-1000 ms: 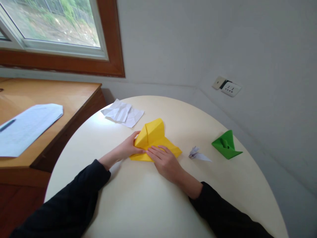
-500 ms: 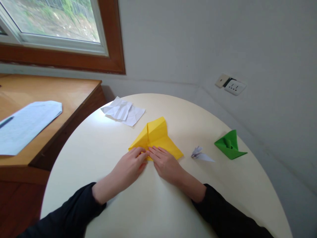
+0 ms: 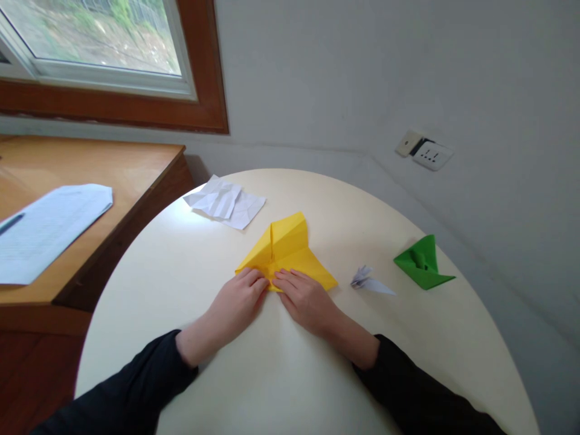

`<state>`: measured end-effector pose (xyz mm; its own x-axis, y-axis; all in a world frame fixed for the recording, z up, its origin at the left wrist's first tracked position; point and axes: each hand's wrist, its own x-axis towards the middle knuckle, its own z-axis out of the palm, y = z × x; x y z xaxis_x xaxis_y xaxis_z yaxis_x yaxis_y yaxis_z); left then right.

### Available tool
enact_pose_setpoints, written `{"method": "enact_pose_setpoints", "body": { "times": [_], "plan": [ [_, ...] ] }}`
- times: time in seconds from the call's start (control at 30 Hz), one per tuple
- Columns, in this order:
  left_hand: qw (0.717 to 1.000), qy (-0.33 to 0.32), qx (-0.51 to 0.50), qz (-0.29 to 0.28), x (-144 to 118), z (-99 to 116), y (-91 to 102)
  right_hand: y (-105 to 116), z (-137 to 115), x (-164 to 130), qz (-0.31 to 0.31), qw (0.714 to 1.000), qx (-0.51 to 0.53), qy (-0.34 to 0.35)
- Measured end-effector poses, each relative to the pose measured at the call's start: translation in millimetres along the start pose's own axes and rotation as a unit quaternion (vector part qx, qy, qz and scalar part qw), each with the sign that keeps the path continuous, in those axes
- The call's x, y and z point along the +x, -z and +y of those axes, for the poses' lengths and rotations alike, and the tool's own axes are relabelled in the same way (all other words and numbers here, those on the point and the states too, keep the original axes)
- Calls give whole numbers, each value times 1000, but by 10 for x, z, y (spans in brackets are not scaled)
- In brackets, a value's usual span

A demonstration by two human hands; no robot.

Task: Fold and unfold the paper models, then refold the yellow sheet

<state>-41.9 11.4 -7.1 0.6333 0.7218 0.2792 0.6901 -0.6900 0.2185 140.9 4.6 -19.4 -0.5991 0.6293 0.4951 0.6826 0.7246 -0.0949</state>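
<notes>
A partly folded sheet of yellow paper (image 3: 290, 241) lies on the round table in front of me, its creased flaps rising a little at the far side. My left hand (image 3: 240, 302) grips its near left edge, fingers bent over the top and pressed together. Beside it, my right hand (image 3: 306, 299) holds the near edge right of the middle, with its fingers lying over the paper and the thumb low at the edge. Both hands hide parts of the near edge.
To the right are a small folded white paper figure (image 3: 369, 282) and a green folded paper piece (image 3: 423, 264). Creased white sheets (image 3: 226, 202) lie at the table's (image 3: 290, 374) far left. A wooden desk (image 3: 122, 175) bears written paper (image 3: 58, 223) and a pen (image 3: 11, 223).
My left fingers have shifted slightly and closed down on the near edge. The right hand has moved a touch. The yellow paper keeps nearly the same shape and place.
</notes>
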Motion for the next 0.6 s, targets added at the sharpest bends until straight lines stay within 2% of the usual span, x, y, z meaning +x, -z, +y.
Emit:
{"method": "enact_pose_setpoints", "body": {
  "times": [0.2, 0.5, 0.6],
  "plan": [
    [1000, 19, 7, -14, 3, -7, 43, 119, 66, -1, -20, 997, -42, -61],
    [999, 43, 3, -24, 20, -1, 99, 120, 125, -20, 68, 993, -77, -53],
    [998, 46, 1, -30, 18, 2, 108, 122, 131, -19, 74, 992, -82, -55]
  ]
}}
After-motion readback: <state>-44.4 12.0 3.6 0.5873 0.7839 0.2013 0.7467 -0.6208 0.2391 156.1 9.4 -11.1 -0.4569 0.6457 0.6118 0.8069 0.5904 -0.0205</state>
